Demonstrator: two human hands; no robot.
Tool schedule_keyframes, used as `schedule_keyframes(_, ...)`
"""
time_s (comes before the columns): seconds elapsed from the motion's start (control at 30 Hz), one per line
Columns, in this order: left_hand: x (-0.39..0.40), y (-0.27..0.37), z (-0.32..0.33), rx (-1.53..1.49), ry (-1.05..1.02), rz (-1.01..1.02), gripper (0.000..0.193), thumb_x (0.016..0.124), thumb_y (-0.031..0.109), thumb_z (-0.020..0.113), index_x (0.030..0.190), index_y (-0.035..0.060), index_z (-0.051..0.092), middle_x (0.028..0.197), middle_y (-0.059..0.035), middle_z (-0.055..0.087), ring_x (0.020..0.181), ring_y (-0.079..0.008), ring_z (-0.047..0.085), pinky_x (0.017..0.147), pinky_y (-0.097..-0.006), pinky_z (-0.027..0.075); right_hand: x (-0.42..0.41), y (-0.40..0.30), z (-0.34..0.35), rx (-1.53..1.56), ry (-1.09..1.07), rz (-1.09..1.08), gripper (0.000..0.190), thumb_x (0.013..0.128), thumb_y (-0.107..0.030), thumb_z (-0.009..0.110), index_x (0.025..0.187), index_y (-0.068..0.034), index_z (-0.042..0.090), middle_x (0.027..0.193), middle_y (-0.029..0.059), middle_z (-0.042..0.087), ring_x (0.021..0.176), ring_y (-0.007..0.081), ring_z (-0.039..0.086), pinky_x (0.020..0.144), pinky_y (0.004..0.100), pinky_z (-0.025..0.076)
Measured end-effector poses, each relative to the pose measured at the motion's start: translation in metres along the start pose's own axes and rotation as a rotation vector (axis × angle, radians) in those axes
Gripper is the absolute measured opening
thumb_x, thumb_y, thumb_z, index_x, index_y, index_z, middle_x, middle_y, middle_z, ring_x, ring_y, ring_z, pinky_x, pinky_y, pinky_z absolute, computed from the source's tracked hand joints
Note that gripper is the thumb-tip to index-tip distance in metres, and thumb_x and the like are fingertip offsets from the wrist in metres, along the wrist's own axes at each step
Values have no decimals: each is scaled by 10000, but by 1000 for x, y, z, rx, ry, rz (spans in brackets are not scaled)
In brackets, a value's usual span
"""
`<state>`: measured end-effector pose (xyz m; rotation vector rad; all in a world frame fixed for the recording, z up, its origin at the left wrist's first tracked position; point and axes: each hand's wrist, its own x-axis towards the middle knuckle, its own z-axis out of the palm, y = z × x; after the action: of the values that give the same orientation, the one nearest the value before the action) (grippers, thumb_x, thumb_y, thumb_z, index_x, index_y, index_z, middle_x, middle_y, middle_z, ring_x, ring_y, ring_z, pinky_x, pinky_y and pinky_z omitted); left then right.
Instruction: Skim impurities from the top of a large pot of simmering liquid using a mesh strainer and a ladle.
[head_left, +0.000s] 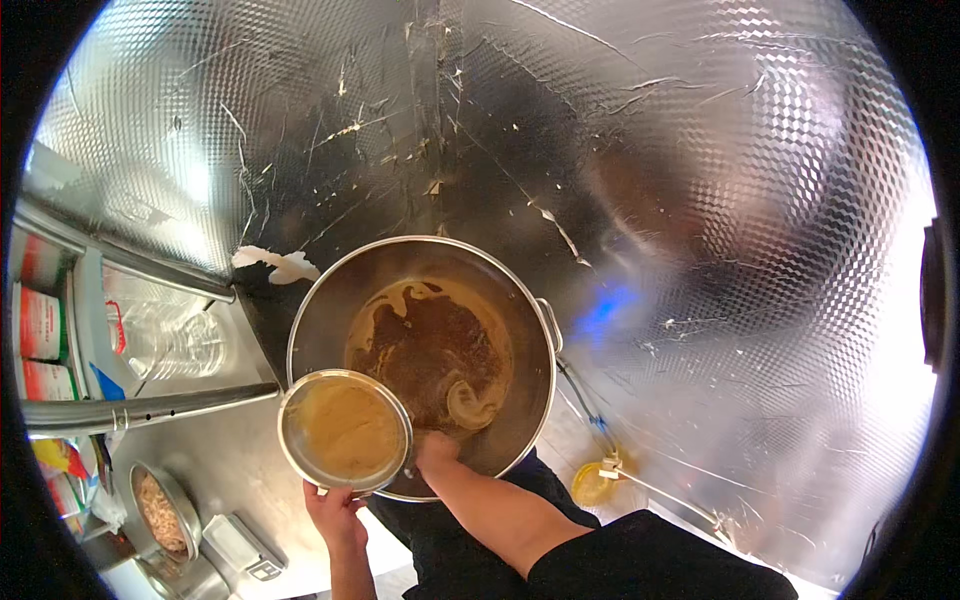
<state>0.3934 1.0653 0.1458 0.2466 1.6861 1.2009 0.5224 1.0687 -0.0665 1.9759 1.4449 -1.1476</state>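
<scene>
A large metal pot (311, 322) with a side handle stands in front of me, holding brown liquid (450, 352) with lighter tan swirls. My left hand (337, 514) grips the near rim of a metal bowl (407, 427) above the pot's lower left edge. Tan powder or paste (349, 431) covers the inside of that bowl. My right hand (436, 450) reaches over the pot's near side, just right of the bowl, beside what looks like a small metal utensil end. Its fingers are blurred, so what it holds is unclear.
Crinkled foil-like sheeting (450, 135) covers the wall behind. At left, a metal rack (150, 409) stands near clear plastic jugs (180, 337) and cartons (41, 322). Lower left are a metal bowl of shredded food (196, 525) and a digital scale (240, 544). A hose or cable (589, 405) hangs right.
</scene>
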Motion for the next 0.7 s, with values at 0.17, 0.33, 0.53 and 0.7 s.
schedule_keyframes(0.17, 15, -24, 19, 1, -49, -53, 483, 764, -79, 544, 1208, 91, 460, 924, -92, 652, 600, -165, 642, 413, -216, 460, 29, 31, -5, -141, -7, -47, 204, 915, -201, 576, 1041, -164, 732, 1034, 80, 713, 1005, 258, 683, 766, 392, 546)
schedule_keyframes(0.33, 29, -43, 50, 108, 9, -121, 300, 812, -45, 564, 1027, 99, 413, 869, -76, 607, 620, -177, 632, 450, -233, 465, 79, 69, 8, -168, 34, -6, 236, 956, -230, 548, 1067, -106, 715, 1026, 108, 708, 1016, 265, 678, 779, 403, 546)
schedule_keyframes(0.53, 52, -74, 84, 35, 44, -206, 342, 838, -29, 586, 1080, 123, 399, 944, -72, 583, 668, -166, 601, 480, -258, 493, 145, 107, 20, 304, 171, 244, 266, 971, -227, 554, 953, 12, 668, 944, 144, 705, 845, 276, 695, 687, 424, 529)
schedule_keyframes(0.7, 55, -107, 144, 12, -54, -342, 406, 823, -37, 601, 1122, 134, 385, 985, -93, 582, 658, -195, 603, 470, -287, 485, 215, 226, 13, 750, 620, 202, 216, 913, -121, 568, 841, 78, 612, 739, 158, 666, 612, 225, 641, 513, 362, 473)
